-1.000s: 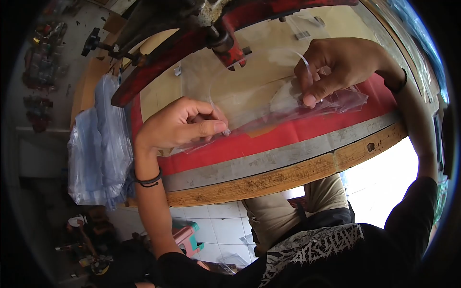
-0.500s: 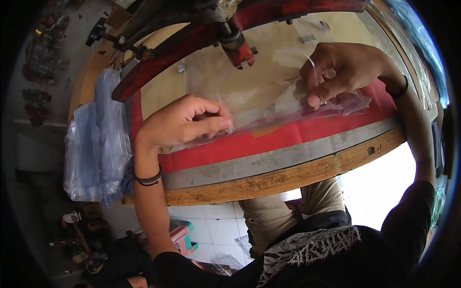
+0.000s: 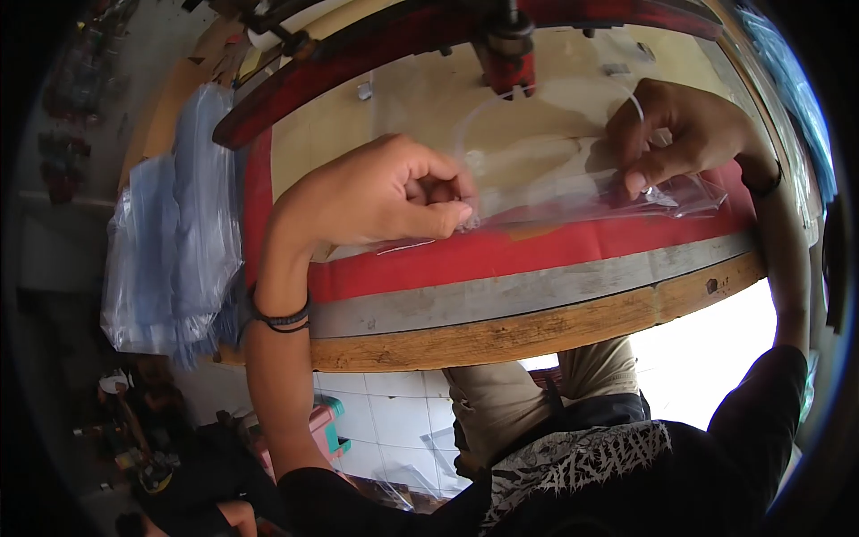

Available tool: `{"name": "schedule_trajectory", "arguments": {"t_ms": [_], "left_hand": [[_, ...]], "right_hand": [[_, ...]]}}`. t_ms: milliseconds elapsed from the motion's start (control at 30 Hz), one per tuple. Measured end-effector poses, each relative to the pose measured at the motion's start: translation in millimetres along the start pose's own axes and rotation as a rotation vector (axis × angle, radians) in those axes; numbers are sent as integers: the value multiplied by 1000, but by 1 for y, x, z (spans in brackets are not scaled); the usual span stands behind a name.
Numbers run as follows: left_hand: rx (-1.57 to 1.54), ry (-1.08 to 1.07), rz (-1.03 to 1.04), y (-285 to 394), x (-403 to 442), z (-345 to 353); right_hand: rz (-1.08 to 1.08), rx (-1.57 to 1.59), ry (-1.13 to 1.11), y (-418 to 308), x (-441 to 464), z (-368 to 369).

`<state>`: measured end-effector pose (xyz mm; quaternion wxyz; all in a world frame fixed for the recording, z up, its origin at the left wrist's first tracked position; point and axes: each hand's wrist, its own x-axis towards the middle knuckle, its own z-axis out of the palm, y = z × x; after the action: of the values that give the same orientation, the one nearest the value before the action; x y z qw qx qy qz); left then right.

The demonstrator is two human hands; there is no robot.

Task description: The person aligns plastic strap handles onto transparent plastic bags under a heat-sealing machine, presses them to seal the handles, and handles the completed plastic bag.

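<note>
Spanning twelve o'clock, the surface [image 3: 429,273] shows a red band along its near side. A red metal frame [image 3: 295,89] arches over its far part, and folded bluish plastic [image 3: 201,197] hangs at nine o'clock. Clear plastic [image 3: 546,199] lies on the surface toward one o'clock, between both hands. At eleven o'clock, the left hand [image 3: 376,192] has its grip pinched on the plastic's near edge; at two, the right hand [image 3: 689,134] pinches it too. A thin translucent strip [image 3: 636,104] curves between the hands.
</note>
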<state>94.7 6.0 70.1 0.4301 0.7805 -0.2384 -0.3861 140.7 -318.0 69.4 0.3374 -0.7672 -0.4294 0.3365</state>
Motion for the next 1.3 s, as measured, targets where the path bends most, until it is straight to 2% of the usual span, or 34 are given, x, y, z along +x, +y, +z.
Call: {"name": "schedule_trajectory", "arguments": {"t_ms": [100,300,400,600,700,900,1100,1200,1300], "left_hand": [[-24,12,-42,6,-4,0],[-17,8,130,-12,3,-2],[-31,-13,86,-8,0,-4],[55,6,186,-9,1,-4],[4,24,-30,3,-6,-1],[248,75,187,-11,0,-1],[161,25,60,-2,-5,-2],[177,34,169,-13,2,-1],[116,-2,66,-9,1,-2]], "right_hand": [[-40,16,-8,-4,3,-4],[-12,81,-36,-1,5,-7],[5,110,-31,3,5,-8],[-18,170,-5,1,8,-5],[-33,149,-7,-1,10,-6],[-12,164,24,0,11,-5],[11,128,0,4,9,-9],[7,145,10,4,9,-7],[4,171,-1,2,10,-5]]}}
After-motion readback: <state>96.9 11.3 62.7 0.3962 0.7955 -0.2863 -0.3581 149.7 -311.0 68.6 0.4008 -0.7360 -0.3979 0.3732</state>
